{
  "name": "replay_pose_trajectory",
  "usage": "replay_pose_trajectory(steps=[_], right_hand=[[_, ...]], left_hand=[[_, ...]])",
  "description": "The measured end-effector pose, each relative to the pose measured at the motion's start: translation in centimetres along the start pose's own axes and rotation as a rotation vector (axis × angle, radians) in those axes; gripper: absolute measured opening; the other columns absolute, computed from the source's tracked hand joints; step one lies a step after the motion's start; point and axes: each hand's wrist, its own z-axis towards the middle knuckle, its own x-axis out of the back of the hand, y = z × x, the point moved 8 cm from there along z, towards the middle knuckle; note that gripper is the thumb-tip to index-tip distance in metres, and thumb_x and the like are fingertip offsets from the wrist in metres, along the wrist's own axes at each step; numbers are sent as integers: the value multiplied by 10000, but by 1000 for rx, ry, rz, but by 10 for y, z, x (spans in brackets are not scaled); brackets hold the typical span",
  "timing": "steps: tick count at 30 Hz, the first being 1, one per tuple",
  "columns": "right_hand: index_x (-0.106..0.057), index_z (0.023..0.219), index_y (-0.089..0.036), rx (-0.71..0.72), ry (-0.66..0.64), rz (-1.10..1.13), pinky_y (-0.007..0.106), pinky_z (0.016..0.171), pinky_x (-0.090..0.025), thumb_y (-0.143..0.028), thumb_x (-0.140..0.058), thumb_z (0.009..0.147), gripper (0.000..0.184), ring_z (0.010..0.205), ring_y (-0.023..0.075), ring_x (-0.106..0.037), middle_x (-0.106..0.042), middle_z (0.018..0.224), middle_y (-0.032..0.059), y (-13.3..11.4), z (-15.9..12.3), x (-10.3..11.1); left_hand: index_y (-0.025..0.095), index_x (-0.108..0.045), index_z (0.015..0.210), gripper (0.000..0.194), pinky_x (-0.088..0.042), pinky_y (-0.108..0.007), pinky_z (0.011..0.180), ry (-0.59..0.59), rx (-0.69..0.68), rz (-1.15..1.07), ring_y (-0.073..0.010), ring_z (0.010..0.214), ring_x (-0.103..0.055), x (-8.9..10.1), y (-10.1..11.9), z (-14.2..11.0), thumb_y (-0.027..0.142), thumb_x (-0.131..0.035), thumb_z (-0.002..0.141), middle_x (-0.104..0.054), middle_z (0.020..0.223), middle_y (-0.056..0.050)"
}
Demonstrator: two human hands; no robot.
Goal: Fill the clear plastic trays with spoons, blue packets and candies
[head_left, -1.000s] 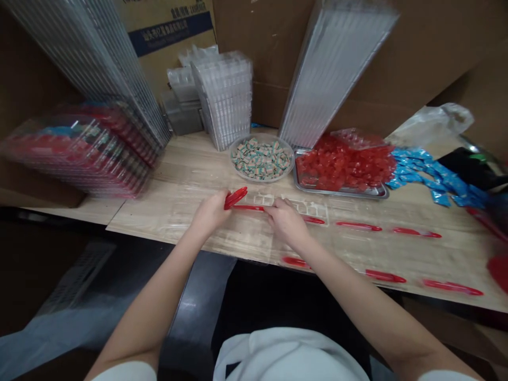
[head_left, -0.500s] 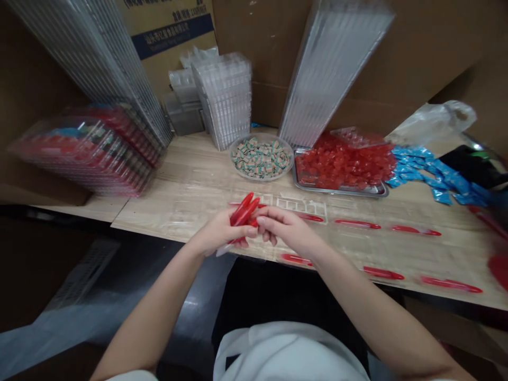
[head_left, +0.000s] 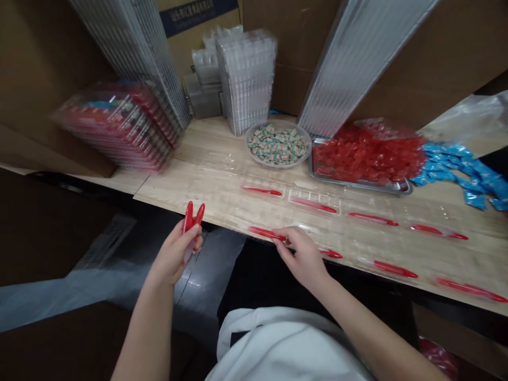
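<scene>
At wood-grain table (head_left: 208,138) | cardboard (head_left: 296,82) behind | left grip (head_left: 178,251) holding red sticks (head_left: 188,217) | right grip (head_left: 302,255) pinching one stick (head_left: 261,232)

A line of Chinese characters is printed in pale type on the dark blue band (head_left: 198,14) of the cardboard box (head_left: 182,48). "汕头市" is read at its start and "食品有限公司" at its end; the characters between are blurred. The smaller line beneath cannot be read.

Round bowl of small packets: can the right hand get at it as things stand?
Probably yes: only low clear trays seem to lie before the bowl, though the right hand is pinching a red pen-like piece.
</scene>
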Motion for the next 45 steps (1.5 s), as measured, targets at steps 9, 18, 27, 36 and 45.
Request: replay_pose_trajectory(steps=[9, 18, 27, 36, 45], right_hand=[[-652, 1030, -216, 332, 18, -495, 350, 731, -473, -163, -474, 886, 235, 818, 200, -530, -626, 849, 85, -16, 5, -37], [-645, 1025, -190, 338, 45, -449, 358, 727, -468, -139, -485, 863, 233, 811, 210, -499, -603, 856, 95, -23, 29, -33], [-644, 1040, -202, 296, 49, -333, 360, 733, -469, -150, -479, 865, 247, 806, 201, -507, -599, 856, 85, -25, 53, -32], [-633, 1029, -190, 304, 121, -277, 366, 744, -455, -138, -493, 851, 232, 819, 197, -506, -609, 889, 80, -35, 80, -9], [-484, 1202, -231, -97, -109, 308, 268, 626, -469, -303, -497, 877, 333, 721, 142, -553, -582, 831, 24, -11, 70, -7]], left_hand=[[188, -629, 963, 329, -386, -219, 479, 8, -155, 396, -100, 529, -529, 31, 36, 30, 384, -685, 703, -668, 811, -44], [217, -696, 817, 132, -405, -298, 695, -447, -521, 1266, -196, 720, -568, 6, 79, 92, 289, -632, 726, -645, 739, -36], [222, -646, 1045, 265, -401, -297, 737, -375, -769, 1323, -174, 817, -495, -11, 104, 104, 336, -524, 839, -480, 861, -34], [211, -636, 1078, 287, -400, -319, 823, -484, -869, 1415, -207, 910, -524, -87, 113, 167, 215, -540, 808, -545, 887, -61], [275, -369, 1375, 549, -455, -300, 710, -371, -739, 1333, -207, 804, -583, -114, 68, 33, 168, -464, 845, -596, 880, -56]])
